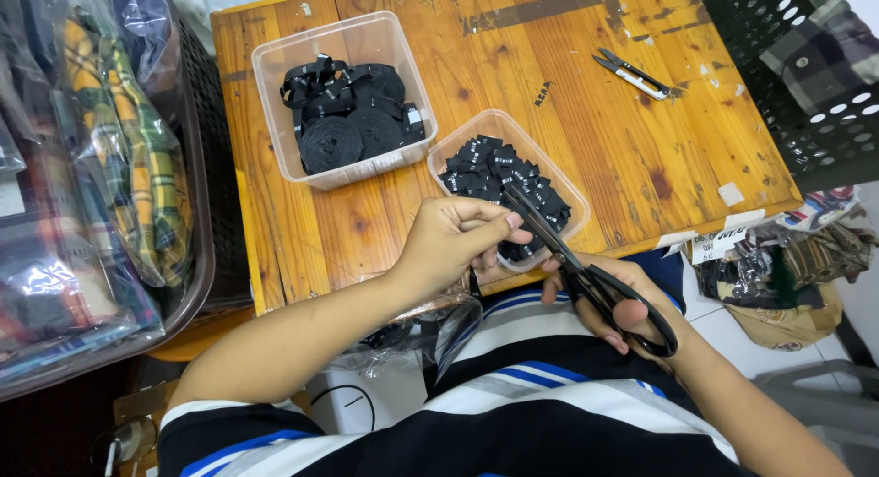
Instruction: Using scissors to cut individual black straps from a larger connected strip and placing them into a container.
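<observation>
We see one pair of large black scissors (586, 271) running on a slant, the long axis going from the handle loops at lower right up to the blade tips at upper left, so the blades point away from the person and over the near edge of the worktop (632, 138). Our right hand (632, 303) is wrapped around the handle loops, fingers threaded through and closed on them. Our left hand (458, 239) sits just to the left of the blades, its fingertips pinched together right beside them; it seems to hold a small strip of black ribbon there, though the piece is too small and too covered for us to be sure. The two hands are near each other, with the blades between them.

The blade tips lie over the smaller clear tub (549, 166), which holds a heap of short black cut labels (499, 170), too many to count. Just behind it stands a larger clear tub (307, 56) with black ribbon rolls (352, 115) in it. That makes two tubs. One small thread snip (632, 74) lies well apart at the far right of the worktop, pointing up and left as well.
</observation>
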